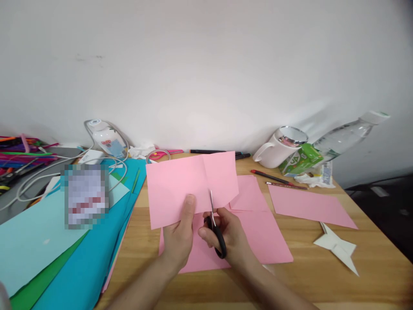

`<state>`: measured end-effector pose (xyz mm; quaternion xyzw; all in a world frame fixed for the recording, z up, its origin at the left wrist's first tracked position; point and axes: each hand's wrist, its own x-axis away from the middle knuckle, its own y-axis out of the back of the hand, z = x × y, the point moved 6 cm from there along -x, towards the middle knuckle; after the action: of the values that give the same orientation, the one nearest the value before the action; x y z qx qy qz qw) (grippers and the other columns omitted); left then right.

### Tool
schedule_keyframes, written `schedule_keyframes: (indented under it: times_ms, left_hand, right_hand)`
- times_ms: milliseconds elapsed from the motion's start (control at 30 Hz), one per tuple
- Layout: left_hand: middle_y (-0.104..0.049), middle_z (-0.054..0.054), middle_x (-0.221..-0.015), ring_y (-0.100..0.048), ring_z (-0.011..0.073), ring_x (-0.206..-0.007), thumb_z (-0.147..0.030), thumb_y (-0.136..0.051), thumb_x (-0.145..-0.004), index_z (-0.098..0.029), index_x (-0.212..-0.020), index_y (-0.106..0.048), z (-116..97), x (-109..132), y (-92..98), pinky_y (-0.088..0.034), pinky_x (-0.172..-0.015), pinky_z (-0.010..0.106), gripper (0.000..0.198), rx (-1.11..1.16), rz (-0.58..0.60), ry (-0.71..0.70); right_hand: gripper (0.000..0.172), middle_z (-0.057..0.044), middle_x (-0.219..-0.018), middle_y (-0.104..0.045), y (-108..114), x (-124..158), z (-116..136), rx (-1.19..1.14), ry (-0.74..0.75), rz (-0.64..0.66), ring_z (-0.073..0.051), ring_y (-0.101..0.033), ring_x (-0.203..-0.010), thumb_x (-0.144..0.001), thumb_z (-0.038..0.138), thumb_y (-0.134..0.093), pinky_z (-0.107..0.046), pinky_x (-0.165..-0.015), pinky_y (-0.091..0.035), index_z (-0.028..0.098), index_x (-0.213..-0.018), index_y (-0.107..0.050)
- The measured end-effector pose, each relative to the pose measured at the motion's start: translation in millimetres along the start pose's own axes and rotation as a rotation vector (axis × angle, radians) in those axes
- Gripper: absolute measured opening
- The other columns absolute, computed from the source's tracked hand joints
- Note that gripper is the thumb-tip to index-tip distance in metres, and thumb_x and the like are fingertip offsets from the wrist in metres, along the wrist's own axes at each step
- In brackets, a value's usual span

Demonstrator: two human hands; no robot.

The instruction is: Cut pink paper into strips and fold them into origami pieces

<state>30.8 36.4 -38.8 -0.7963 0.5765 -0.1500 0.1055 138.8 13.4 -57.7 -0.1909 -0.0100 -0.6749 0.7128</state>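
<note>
My left hand point(180, 234) grips a pink sheet of paper point(177, 185) by its lower edge, thumb on top. In my right hand point(230, 234) is a pair of scissors point(218, 237) with black handles, fingers around the loops. Their blades meet the held sheet from below, and a cut or crease line runs up from them toward the top edge. The part of the sheet right of the blades tilts at a different angle. Beneath both hands, more pink paper point(271, 241) lies on the wooden table.
Blue, green and pale blue sheets point(124, 202) cover the left side, with a blurred-out object point(86, 196) and a white cable on them. A white mug point(274, 148), green box point(301, 159) and water bottle point(345, 135) stand at back right. A folded white paper star point(337, 246) lies at right.
</note>
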Motion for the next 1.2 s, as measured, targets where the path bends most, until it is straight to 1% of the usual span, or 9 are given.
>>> schedule_keyframes:
  times_ms: [133, 267, 333, 433, 533, 733, 933, 1067, 1200]
  left_hand:
    - [-0.066, 0.009, -0.109, -0.054, 0.0251, -0.112, -0.043, -0.064, -0.073, -0.017, -0.108, -0.063, 1, -1, -1.2, -0.039, -0.1, 0.039, 0.044, -0.003, 0.009, 0.023]
    - [-0.068, 0.009, -0.103, -0.057, 0.0252, -0.107, -0.043, -0.063, -0.073, -0.017, -0.113, -0.06, 1, -1, -3.7, -0.044, -0.095, 0.038, 0.048, 0.022, 0.039, 0.038]
    - [-0.068, 0.009, -0.104, -0.056, 0.0253, -0.109, -0.043, -0.064, -0.073, -0.017, -0.114, -0.059, 0, -1, -4.4, -0.043, -0.096, 0.039, 0.049, 0.035, 0.039, 0.038]
    - [-0.064, 0.009, -0.112, -0.052, 0.0252, -0.115, -0.041, -0.066, -0.071, -0.018, -0.115, -0.059, -1, 0, -4.7, -0.037, -0.102, 0.039, 0.05, 0.045, 0.022, 0.043]
    - [-0.063, 0.01, -0.116, -0.051, 0.0259, -0.115, -0.041, -0.068, -0.069, -0.018, -0.115, -0.059, 0, 2, -5.7, -0.034, -0.104, 0.04, 0.052, 0.054, 0.026, 0.07]
    - [-0.062, 0.01, -0.116, -0.052, 0.0251, -0.114, -0.039, -0.065, -0.073, -0.019, -0.119, -0.056, 3, 4, -6.7, -0.035, -0.103, 0.041, 0.051, 0.057, 0.074, 0.057]
    - [-0.063, 0.009, -0.116, -0.052, 0.0249, -0.115, -0.039, -0.065, -0.073, -0.018, -0.11, -0.062, 5, 4, -7.2, -0.035, -0.104, 0.04, 0.043, 0.07, 0.088, 0.094]
    - [-0.063, 0.009, -0.116, -0.052, 0.0254, -0.115, -0.039, -0.066, -0.072, -0.018, -0.106, -0.064, 6, 3, -6.3, -0.035, -0.104, 0.04, 0.04, 0.064, 0.078, 0.087]
    - [-0.063, 0.009, -0.115, -0.051, 0.0257, -0.116, -0.039, -0.064, -0.074, -0.019, -0.11, -0.061, 5, 3, -7.4, -0.034, -0.104, 0.041, 0.042, 0.061, 0.108, 0.063]
  right_hand:
    - [0.044, 0.008, -0.048, -0.047, 0, 1, 2, 0.022, -0.009, -0.013, -0.007, -0.038, -0.042, -0.054, 0.038, -0.079, -0.02, -0.041, -0.031, 0.017, -0.079, -0.05]
    - [0.043, 0.008, -0.046, -0.048, 0, 1, 4, 0.043, -0.005, -0.013, -0.008, -0.04, -0.039, -0.056, 0.04, -0.078, -0.021, -0.041, -0.033, 0.018, -0.079, -0.049]
    - [0.043, 0.007, -0.048, -0.049, -1, 1, 6, 0.035, 0.015, 0.012, -0.008, -0.04, -0.041, -0.058, 0.039, -0.078, -0.021, -0.041, -0.033, 0.018, -0.081, -0.049]
    - [0.044, 0.005, -0.058, -0.052, -3, 1, 12, 0.011, 0.07, 0.07, -0.009, -0.044, -0.049, -0.06, 0.034, -0.078, -0.021, -0.046, -0.034, 0.019, -0.088, -0.047]
    - [0.046, 0.005, -0.064, -0.053, -2, 1, 18, -0.018, 0.126, 0.09, -0.01, -0.045, -0.056, -0.061, 0.033, -0.078, -0.021, -0.05, -0.035, 0.02, -0.089, -0.044]
    - [0.046, 0.005, -0.062, -0.049, -2, 0, 19, 0.009, 0.16, 0.099, -0.01, -0.042, -0.054, -0.062, 0.039, -0.077, -0.022, -0.048, -0.034, 0.02, -0.086, -0.042]
    - [0.051, 0.006, -0.06, -0.045, -3, 0, 20, 0.011, 0.173, 0.099, -0.01, -0.039, -0.053, -0.062, 0.042, -0.076, -0.022, -0.047, -0.033, 0.02, -0.093, -0.042]
    - [0.052, 0.005, -0.058, -0.046, -2, 0, 19, 0.041, 0.155, 0.086, -0.01, -0.04, -0.051, -0.062, 0.046, -0.074, -0.022, -0.046, -0.033, 0.019, -0.093, -0.043]
    - [0.052, 0.006, -0.058, -0.048, -1, 0, 19, 0.044, 0.143, 0.069, -0.01, -0.042, -0.051, -0.061, 0.045, -0.075, -0.022, -0.047, -0.035, 0.018, -0.095, -0.045]
